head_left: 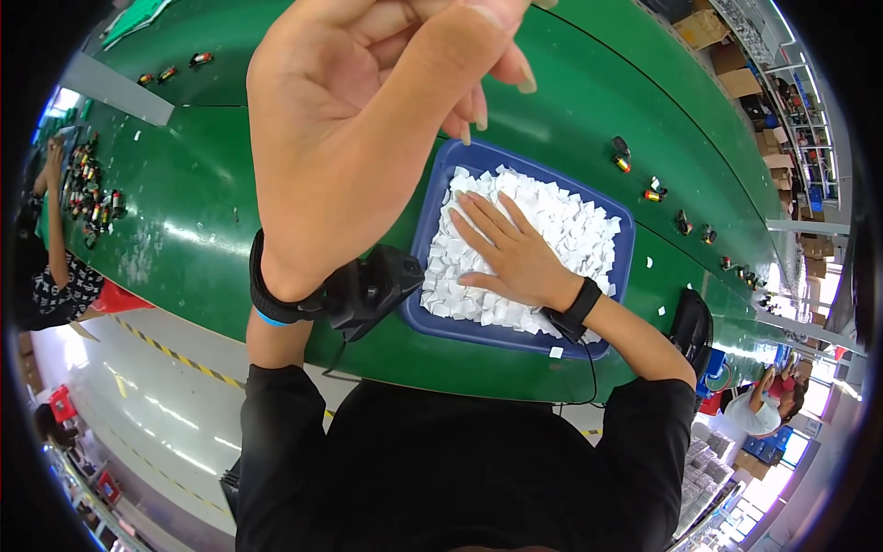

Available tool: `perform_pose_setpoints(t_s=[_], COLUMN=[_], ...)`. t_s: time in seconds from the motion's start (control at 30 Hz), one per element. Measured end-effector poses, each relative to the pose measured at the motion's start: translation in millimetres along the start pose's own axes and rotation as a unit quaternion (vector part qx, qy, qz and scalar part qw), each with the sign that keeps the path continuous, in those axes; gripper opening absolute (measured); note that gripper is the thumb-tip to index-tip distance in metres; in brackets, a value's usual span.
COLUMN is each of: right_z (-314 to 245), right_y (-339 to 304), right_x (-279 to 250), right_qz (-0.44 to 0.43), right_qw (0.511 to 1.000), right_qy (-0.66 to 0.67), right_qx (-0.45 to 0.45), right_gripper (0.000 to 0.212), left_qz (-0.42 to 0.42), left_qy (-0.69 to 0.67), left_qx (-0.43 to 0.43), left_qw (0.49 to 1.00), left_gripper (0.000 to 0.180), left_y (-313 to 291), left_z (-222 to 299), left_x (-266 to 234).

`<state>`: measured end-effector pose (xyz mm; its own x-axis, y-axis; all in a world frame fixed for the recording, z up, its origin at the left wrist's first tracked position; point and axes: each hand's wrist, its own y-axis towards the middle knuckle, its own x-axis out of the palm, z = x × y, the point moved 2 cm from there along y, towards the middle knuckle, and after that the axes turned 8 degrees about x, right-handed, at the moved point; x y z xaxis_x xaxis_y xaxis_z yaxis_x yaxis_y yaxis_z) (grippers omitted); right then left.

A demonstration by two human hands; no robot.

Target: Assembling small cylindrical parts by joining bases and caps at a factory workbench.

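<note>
My left hand (354,138) is raised close in front of the view, its fingers curled and the thumb lying across toward them. The upper edge cuts off the fingertips, so whatever they may grip is hidden. Palm down, my right hand (517,256) rests on a heap of small white square pieces (575,230), fingers stretched and spread, holding nothing. The heap fills a blue plastic tray (628,253) on the green table (368,373). Each wrist wears a black strap; the left one (354,293) carries a bulky black device.
Small dark parts with red and yellow bits (623,164) lie scattered to the right of the tray. More form a pile (92,198) at far left, beside another person's arm (57,216). A black rounded object (692,327) stands right of my right elbow. Thin cables hang near the table edge.
</note>
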<state>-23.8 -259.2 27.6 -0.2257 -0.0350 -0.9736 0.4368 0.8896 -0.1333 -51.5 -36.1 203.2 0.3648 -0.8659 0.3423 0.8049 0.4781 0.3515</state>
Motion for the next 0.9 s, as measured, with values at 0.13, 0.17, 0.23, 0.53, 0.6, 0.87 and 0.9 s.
perform_pose_setpoints(t_s=[0.13, 0.17, 0.23, 0.53, 0.6, 0.87, 0.9], right_z=[2, 3, 5, 5, 9, 26, 32], right_y=[0, 0, -2, -40, -53, -67, -71], right_x=[-5, -7, -13, -55, -59, -62, -62], right_qz=[0.010, 0.014, 0.021, 0.042, 0.068, 0.120, 0.123], right_qw=[1.000, 1.000, 0.999, 0.992, 0.954, 0.979, 0.979], right_qy=[0.018, 0.028, 0.038, 0.110, 0.273, 0.131, 0.129], right_qx=[0.003, 0.003, 0.004, 0.044, 0.099, 0.098, 0.103], right_gripper=[0.087, 0.087, 0.087, 0.076, 0.059, 0.005, 0.005], left_qz=[-0.007, -0.002, 0.008, -0.015, -0.025, -0.200, -0.203], left_qy=[0.012, 0.011, 0.009, 0.010, 0.005, 0.092, 0.086], left_qx=[0.003, -0.006, -0.025, -0.069, -0.077, 0.031, 0.017], left_qw=[1.000, 1.000, 1.000, 0.997, 0.997, 0.975, 0.975], left_gripper=[0.015, 0.015, 0.015, 0.016, 0.016, 0.020, 0.019], left_y=[-6, -9, -15, -29, -30, -26, -26], left_z=[2, 3, 6, -13, -25, -78, -84], left_x=[4, 6, 10, 35, 36, 40, 41])
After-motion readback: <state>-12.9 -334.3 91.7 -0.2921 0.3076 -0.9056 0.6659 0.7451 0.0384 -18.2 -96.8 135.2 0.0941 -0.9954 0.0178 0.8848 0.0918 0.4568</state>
